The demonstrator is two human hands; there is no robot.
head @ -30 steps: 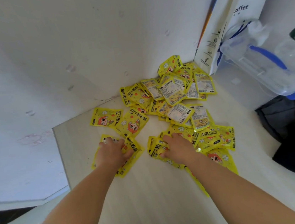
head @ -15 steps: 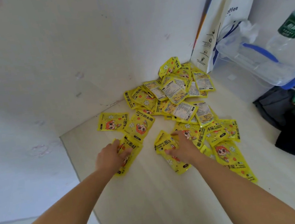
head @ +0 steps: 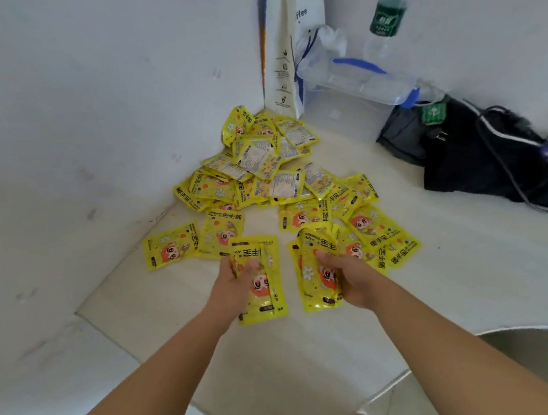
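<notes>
A heap of several yellow hand-warmer packets [head: 261, 171] lies in the corner of a pale table [head: 284, 361], against the white wall. My left hand [head: 230, 286] grips a small stack of yellow packets [head: 262, 295], thumb on top. My right hand [head: 350, 275] grips another small stack of yellow packets [head: 318, 271] the same way. Both stacks are held just above the table, in front of the heap. More loose packets [head: 372, 229] lie flat to the right of my right hand, and two packets [head: 170, 246] lie to the left.
A white paper bag [head: 281, 51] stands in the corner behind the heap. Right of it are a clear plastic container with a blue handle [head: 360, 76], a green-labelled bottle [head: 387, 17], and a black bag with cables [head: 487, 153]. A grey curved rim [head: 540, 336] shows at lower right.
Both hands pressed on packets flat on the table before. Now each has turned palm-up and holds a gathered stack, drawn back toward me. The camera has tilted and shifted.
</notes>
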